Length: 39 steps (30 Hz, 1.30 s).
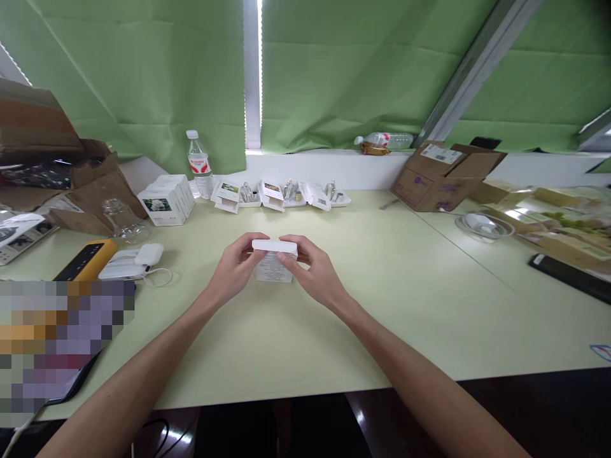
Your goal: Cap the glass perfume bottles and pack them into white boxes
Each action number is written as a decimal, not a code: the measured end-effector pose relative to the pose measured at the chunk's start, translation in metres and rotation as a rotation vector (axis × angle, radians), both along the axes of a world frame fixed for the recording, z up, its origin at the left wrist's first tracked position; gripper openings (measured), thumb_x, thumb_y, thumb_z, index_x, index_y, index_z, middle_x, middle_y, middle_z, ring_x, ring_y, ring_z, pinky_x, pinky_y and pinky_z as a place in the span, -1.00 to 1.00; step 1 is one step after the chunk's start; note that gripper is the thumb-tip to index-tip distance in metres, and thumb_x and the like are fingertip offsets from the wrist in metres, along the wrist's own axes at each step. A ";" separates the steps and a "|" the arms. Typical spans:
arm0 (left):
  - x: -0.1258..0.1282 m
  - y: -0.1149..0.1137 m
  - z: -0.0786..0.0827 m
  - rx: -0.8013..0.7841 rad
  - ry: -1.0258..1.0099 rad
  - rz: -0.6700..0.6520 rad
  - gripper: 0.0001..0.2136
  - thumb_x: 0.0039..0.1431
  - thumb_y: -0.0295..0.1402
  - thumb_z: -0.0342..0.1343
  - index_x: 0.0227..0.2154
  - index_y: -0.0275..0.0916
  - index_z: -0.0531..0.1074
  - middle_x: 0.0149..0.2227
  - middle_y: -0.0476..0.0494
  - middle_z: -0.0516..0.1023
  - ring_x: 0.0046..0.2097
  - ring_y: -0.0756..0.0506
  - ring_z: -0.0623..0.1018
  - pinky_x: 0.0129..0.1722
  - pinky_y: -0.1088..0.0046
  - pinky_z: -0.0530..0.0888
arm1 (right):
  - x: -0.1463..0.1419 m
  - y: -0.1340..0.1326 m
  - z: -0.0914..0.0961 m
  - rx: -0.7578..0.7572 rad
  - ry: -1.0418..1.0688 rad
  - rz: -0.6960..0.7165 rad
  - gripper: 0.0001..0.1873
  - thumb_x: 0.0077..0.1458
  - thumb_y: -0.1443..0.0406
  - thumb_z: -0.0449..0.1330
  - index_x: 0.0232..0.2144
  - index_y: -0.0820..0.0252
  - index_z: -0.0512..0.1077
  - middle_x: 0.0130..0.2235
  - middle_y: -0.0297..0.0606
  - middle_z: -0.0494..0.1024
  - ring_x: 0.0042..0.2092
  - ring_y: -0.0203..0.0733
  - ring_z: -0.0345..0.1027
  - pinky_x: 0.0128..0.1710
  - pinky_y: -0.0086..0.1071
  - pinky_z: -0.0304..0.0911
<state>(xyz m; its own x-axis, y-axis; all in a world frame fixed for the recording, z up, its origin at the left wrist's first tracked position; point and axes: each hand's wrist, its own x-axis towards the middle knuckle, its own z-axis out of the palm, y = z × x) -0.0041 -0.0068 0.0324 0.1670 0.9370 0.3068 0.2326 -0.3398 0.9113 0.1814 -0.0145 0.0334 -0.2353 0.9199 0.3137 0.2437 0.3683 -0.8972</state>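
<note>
A small white carton [273, 270] with fine print on its near face stands upright on the pale green table. My left hand [238, 262] grips its left side, thumb on the near face close to the top. On the other side my right hand [312, 266] closes round it, with its thumb pressed just under the top edge. The carton's white top [274, 245] shows between my fingertips. Behind my hands, several opened white boxes [273, 196] lie in a row with small glass bottles [289, 189] in white trays. White boxes with a flower picture [165, 200] stand at the left.
A water bottle [199, 165] stands by the wall; another bottle [386, 140] lies on the ledge. A cardboard box [443, 175] sits at the back right. At left are a brown paper bag [95, 197], a yellow-black power strip [86, 259] and white chargers [126, 262].
</note>
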 end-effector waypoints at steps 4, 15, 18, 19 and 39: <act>0.000 0.000 0.001 0.007 0.004 0.002 -0.79 0.22 -0.23 0.02 -0.16 -0.17 0.43 -0.15 -0.11 0.51 -0.22 -0.06 0.48 -0.28 0.46 0.41 | 0.001 0.001 0.000 0.002 -0.003 0.008 -0.56 0.14 0.00 0.14 -0.02 0.07 0.38 -0.10 -0.22 0.51 -0.12 -0.13 0.42 -0.16 -0.29 0.35; 0.000 0.001 -0.002 0.019 0.006 -0.001 -0.78 0.22 -0.21 0.02 -0.15 -0.17 0.42 -0.14 -0.11 0.51 -0.20 -0.07 0.47 -0.28 0.48 0.40 | 0.001 0.001 0.000 -0.014 -0.016 -0.010 -0.56 0.21 -0.03 0.01 -0.04 0.07 0.39 -0.13 -0.23 0.51 -0.13 -0.14 0.40 -0.23 -0.33 0.31; 0.000 0.001 -0.002 0.022 0.000 -0.006 -0.77 0.23 -0.20 0.00 -0.15 -0.16 0.42 -0.13 -0.11 0.50 -0.19 -0.06 0.47 -0.26 0.48 0.39 | 0.001 0.001 0.000 -0.021 -0.012 -0.011 -0.56 0.22 -0.03 -0.01 -0.05 0.07 0.40 -0.15 -0.24 0.51 -0.13 -0.14 0.39 -0.23 -0.33 0.30; 0.000 0.001 -0.001 0.022 0.000 -0.005 -0.77 0.24 -0.19 0.00 -0.15 -0.16 0.42 -0.13 -0.11 0.50 -0.19 -0.06 0.47 -0.26 0.47 0.39 | 0.001 0.001 0.000 -0.023 -0.011 -0.012 -0.56 0.22 -0.03 -0.01 -0.05 0.07 0.40 -0.17 -0.24 0.51 -0.14 -0.14 0.39 -0.23 -0.33 0.30; -0.004 0.001 -0.002 -0.073 -0.127 -0.059 -0.63 0.30 -0.14 -0.17 -0.07 -0.18 0.45 -0.06 -0.14 0.49 -0.03 -0.14 0.45 0.01 0.32 0.38 | 0.002 0.001 -0.001 -0.027 0.002 -0.004 -0.58 0.20 -0.01 0.03 -0.04 0.06 0.40 -0.09 -0.21 0.50 -0.11 -0.11 0.41 -0.22 -0.32 0.32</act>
<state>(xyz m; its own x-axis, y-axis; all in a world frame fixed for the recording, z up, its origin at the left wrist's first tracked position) -0.0084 -0.0054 0.0306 0.1863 0.9474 0.2603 0.0952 -0.2811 0.9549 0.1832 -0.0135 0.0327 -0.2312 0.9288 0.2896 0.2434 0.3434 -0.9071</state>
